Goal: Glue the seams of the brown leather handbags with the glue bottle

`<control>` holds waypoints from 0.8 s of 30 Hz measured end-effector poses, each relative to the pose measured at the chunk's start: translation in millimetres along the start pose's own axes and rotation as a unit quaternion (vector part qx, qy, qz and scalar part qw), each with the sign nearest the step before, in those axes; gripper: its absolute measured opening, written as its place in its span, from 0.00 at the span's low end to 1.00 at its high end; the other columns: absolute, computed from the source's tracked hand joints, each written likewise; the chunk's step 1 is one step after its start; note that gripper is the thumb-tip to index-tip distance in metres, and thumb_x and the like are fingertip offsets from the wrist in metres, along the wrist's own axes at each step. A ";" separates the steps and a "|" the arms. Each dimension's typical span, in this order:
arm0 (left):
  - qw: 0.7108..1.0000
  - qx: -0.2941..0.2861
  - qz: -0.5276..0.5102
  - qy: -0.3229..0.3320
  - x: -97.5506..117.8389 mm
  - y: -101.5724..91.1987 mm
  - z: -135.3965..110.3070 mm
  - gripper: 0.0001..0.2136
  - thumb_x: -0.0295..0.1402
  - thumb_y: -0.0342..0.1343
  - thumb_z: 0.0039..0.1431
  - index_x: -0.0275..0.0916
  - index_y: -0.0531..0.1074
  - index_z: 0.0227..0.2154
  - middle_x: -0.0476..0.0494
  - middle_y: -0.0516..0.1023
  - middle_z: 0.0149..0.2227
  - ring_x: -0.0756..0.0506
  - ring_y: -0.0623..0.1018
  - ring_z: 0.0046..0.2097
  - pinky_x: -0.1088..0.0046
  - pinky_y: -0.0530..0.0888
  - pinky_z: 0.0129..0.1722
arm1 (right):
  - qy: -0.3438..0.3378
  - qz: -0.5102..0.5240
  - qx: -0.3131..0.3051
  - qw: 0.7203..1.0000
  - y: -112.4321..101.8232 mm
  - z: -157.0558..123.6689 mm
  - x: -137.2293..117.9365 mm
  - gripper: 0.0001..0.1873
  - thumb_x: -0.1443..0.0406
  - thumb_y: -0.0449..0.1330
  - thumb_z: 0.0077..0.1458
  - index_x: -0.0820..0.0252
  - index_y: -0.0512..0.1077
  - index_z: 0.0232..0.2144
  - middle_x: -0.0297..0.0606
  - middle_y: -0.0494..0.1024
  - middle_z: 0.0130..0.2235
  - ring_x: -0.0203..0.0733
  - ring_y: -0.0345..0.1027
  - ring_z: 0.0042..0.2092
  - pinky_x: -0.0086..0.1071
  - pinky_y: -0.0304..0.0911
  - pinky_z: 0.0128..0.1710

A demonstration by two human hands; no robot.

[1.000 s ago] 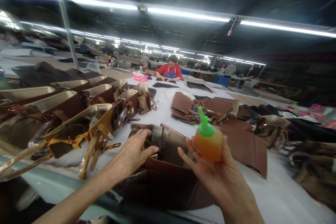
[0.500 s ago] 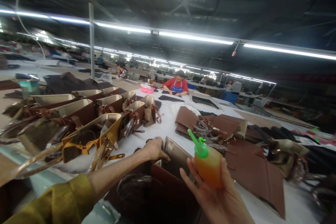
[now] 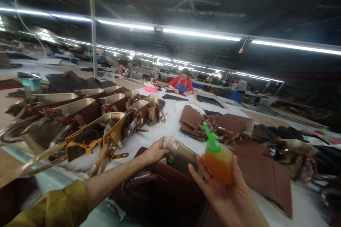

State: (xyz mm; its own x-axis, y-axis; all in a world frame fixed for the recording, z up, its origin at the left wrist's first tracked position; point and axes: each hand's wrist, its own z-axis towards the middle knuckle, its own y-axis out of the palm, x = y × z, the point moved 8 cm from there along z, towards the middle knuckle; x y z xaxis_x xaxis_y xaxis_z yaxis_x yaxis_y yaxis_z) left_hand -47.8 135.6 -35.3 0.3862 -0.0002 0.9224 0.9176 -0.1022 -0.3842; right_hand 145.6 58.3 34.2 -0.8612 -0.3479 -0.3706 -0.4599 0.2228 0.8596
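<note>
My right hand (image 3: 226, 193) holds an orange squeeze bottle (image 3: 218, 163) with a green nozzle cap, upright, above the near edge of the table. My left hand (image 3: 155, 151) reaches forward and pinches the beige flap edge of a brown leather bag panel (image 3: 181, 156) that lies in front of me. A dark brown bag piece (image 3: 170, 191) lies under both hands. My left sleeve is mustard yellow.
Rows of brown and tan handbags (image 3: 87, 120) stand at the left on the white table (image 3: 170, 120). Flat brown leather pieces (image 3: 255, 163) lie at the right. A person in red with a blue apron (image 3: 182, 84) works at the far end beside a pink basin (image 3: 150, 87).
My left hand went from lying open on the panel to gripping its beige edge and lifting it slightly. The bottle stayed in my right hand. The view tilted upward.
</note>
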 end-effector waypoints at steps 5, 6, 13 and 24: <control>0.991 -0.068 -0.062 0.099 36.3 5.0 -0.7 0.15 0.31 0.51 0.49 0.33 0.66 0.41 0.45 0.74 0.38 0.45 0.71 0.42 0.72 0.68 0.43 | -0.024 -0.011 0.024 0.999 -0.3 -11.8 -13.3 0.21 0.56 0.65 0.48 0.59 0.70 0.42 0.43 0.76 0.40 0.50 0.70 0.44 0.53 0.65 0.45; 0.988 -0.087 -0.057 0.116 48.2 6.1 -0.4 0.14 0.32 0.51 0.49 0.33 0.67 0.39 0.46 0.73 0.36 0.46 0.71 0.40 0.72 0.68 0.41 | -0.035 -0.021 0.024 0.999 -0.4 -15.5 -19.9 0.21 0.55 0.65 0.48 0.61 0.70 0.42 0.44 0.76 0.39 0.49 0.70 0.43 0.51 0.67 0.45; 0.935 -0.253 0.190 0.160 126.1 28.1 13.3 0.08 0.32 0.53 0.48 0.35 0.69 0.31 0.53 0.68 0.26 0.50 0.67 0.30 0.77 0.64 0.30 | -0.235 -0.195 0.041 0.951 -25.5 -50.3 -105.3 0.25 0.54 0.68 0.42 0.58 0.71 0.42 0.40 0.77 0.34 0.36 0.69 0.26 0.27 0.69 0.25; 0.751 -0.477 0.430 0.154 138.0 106.4 12.3 0.07 0.25 0.56 0.42 0.35 0.75 0.28 0.52 0.72 0.21 0.50 0.66 0.25 0.76 0.62 0.22 | -0.418 -0.494 0.130 0.751 -82.3 -96.0 -140.0 0.25 0.54 0.63 0.47 0.59 0.67 0.45 0.38 0.74 0.34 0.41 0.65 0.27 0.33 0.65 0.27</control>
State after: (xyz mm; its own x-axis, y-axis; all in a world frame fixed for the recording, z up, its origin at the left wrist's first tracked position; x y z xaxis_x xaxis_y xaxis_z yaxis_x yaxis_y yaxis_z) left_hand 104.3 136.9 50.6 0.6228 -0.6884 0.3718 -0.1999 -0.5995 -0.7750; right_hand 324.8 1.3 49.1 0.1438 0.2090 -0.9673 -0.8966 0.4412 -0.0380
